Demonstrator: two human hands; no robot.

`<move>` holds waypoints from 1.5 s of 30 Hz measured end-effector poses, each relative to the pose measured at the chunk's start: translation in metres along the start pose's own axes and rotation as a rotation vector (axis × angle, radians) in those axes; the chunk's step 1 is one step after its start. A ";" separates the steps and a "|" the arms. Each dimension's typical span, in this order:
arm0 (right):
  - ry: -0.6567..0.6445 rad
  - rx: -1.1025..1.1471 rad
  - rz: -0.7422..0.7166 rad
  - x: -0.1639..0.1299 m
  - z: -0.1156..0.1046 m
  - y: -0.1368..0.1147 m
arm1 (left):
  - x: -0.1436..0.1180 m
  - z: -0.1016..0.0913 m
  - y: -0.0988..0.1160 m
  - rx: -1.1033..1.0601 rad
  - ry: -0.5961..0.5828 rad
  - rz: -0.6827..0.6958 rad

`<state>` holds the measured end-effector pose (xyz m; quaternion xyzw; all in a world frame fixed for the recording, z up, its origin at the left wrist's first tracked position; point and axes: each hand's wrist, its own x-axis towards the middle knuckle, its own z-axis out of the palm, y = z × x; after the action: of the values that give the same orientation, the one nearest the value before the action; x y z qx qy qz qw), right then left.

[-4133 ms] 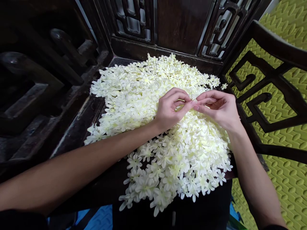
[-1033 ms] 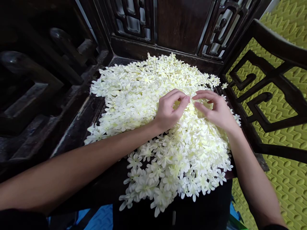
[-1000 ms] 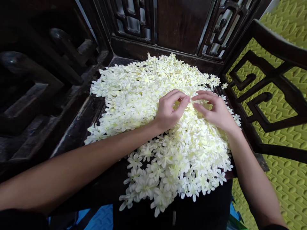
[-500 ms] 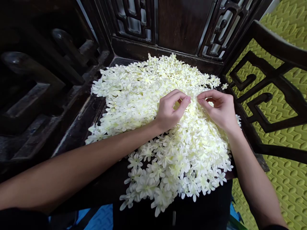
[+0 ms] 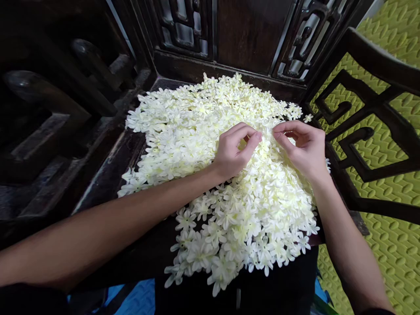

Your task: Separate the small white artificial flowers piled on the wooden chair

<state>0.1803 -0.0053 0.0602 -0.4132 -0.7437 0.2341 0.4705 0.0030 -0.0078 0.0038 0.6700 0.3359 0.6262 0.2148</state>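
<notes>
The head view looks down on a dark wooden chair seat (image 5: 108,175) heaped with small cream-white flowers (image 5: 203,131). The heap covers most of the seat, from the carved chair back (image 5: 249,30) at the top of the frame to the near edge, where some blooms hang over the front.

Both hands meet over the right middle of the heap. The left hand (image 5: 231,151) comes in from the lower left on a long bare forearm, knuckles up, its fingers curled and drawn together; the thumb and forefinger tips pinch toward each other at the meeting point. The right hand (image 5: 305,146) comes in from the lower right, palm turned partly inward, its fingers bent, with thumb and forefinger closed to a pinch facing the left hand's tips. Between the two sets of fingertips sits a flower (image 5: 268,131) at the top of the heap, touched from both sides; whether either hand truly grips it or only presses on it, I cannot tell, since the petals blend with the blooms beneath.

A single flower lies apart near the seat's far right corner. The armrest (image 5: 377,109) of open fretwork stands at right, with a green patterned mat (image 5: 393,245) beyond it. More dark carved furniture (image 5: 49,109) fills the left side.
</notes>
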 end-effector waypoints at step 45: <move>0.025 0.180 -0.036 -0.003 0.003 -0.003 | -0.001 0.002 0.003 -0.003 -0.053 -0.054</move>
<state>0.1770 -0.0091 0.0596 -0.3588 -0.7211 0.2864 0.5189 0.0056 -0.0103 0.0046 0.6768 0.3472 0.6025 0.2415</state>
